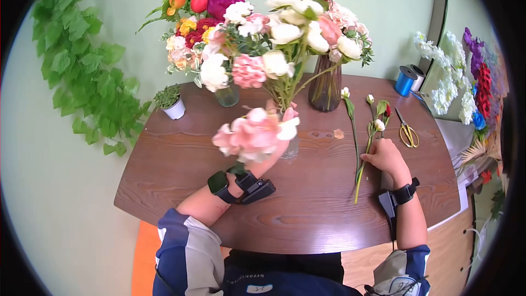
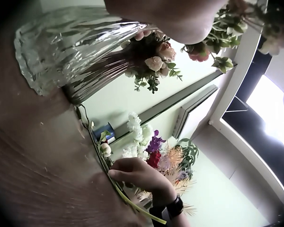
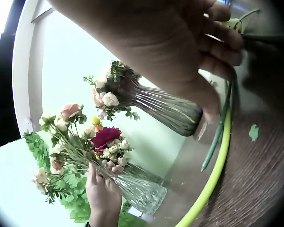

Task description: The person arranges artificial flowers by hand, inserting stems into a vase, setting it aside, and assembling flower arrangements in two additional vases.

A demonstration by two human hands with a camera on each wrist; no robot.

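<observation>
A clear glass vase (image 3: 139, 191) stands mid-table with a bunch of pink and white artificial flowers (image 1: 285, 33). My left hand (image 3: 104, 198) grips the bunched stems at the vase's mouth. A pink bloom (image 1: 255, 131) hides part of that hand in the head view. At the right, my right hand (image 1: 389, 159) is low over the table, thumb and fingers pinching a green flower stem (image 3: 217, 137). White buds (image 1: 379, 125) and a small red flower (image 1: 388, 111) lie just beyond its fingers. A longer yellow-green stem (image 1: 359, 183) lies alongside, to its left.
Behind stand a dark ribbed vase (image 1: 326, 90) of flowers and another glass vase (image 1: 227, 97). Gold-handled scissors (image 1: 407, 133) lie right of the stems. Blue ribbon (image 1: 404, 81) stands at the back right, a small potted plant (image 1: 172, 104) at the left. A petal (image 1: 338, 134) lies mid-table.
</observation>
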